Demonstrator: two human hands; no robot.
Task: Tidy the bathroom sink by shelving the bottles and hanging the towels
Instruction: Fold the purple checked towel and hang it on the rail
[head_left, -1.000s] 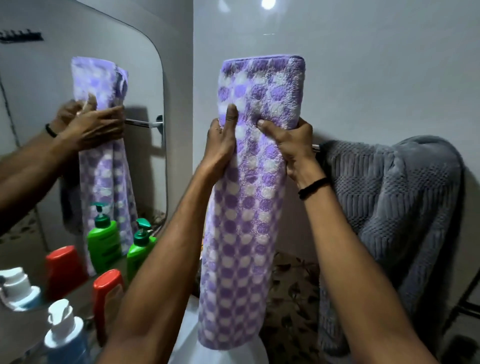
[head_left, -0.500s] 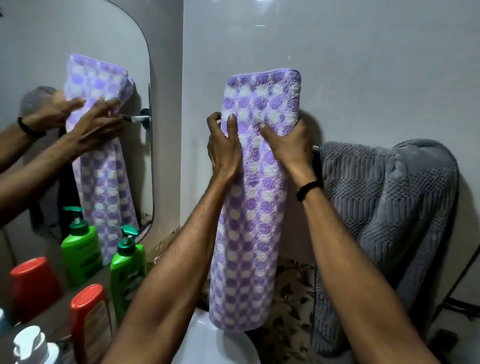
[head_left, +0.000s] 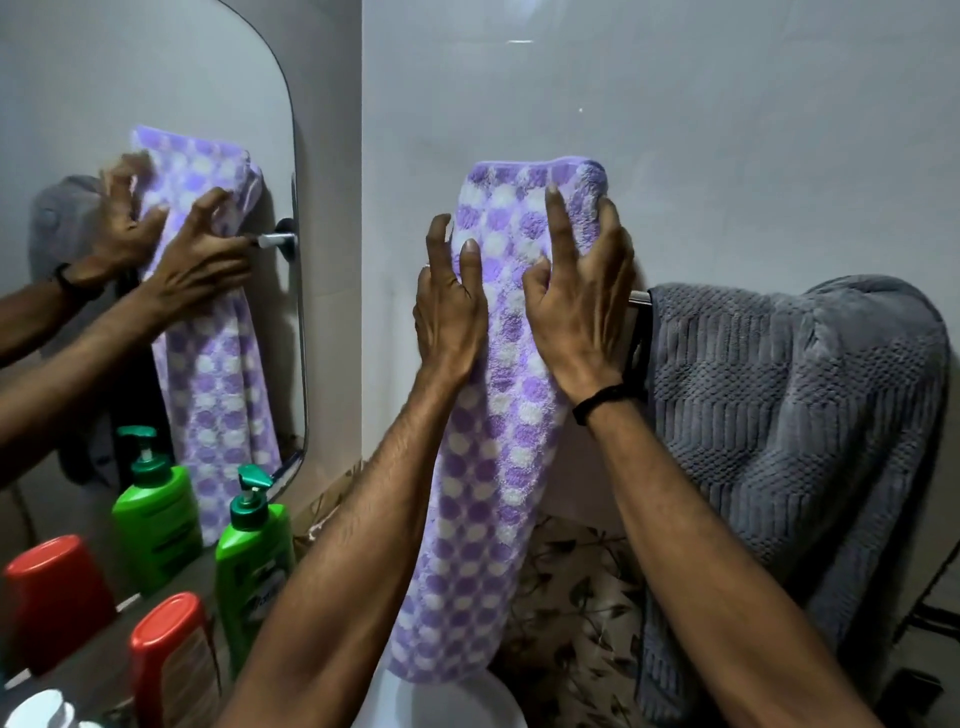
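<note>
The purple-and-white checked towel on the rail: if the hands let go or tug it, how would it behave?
The purple-and-white checked terry towel hangs limp, so it is probably floppy and light. Its fluffy pile likely grips the metal towel rail; an uneven tug might still slide it off.

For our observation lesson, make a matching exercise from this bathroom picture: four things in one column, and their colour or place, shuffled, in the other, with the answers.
Things
1. checked towel
2. grey towel
3. pump bottle
4. wristband

Descriptions
A. black, on the right wrist
B. green, on the shelf by the mirror
C. purple and white, under both hands
D. draped over the rail's right part

Pairs: 1-C, 2-D, 3-B, 4-A
</note>
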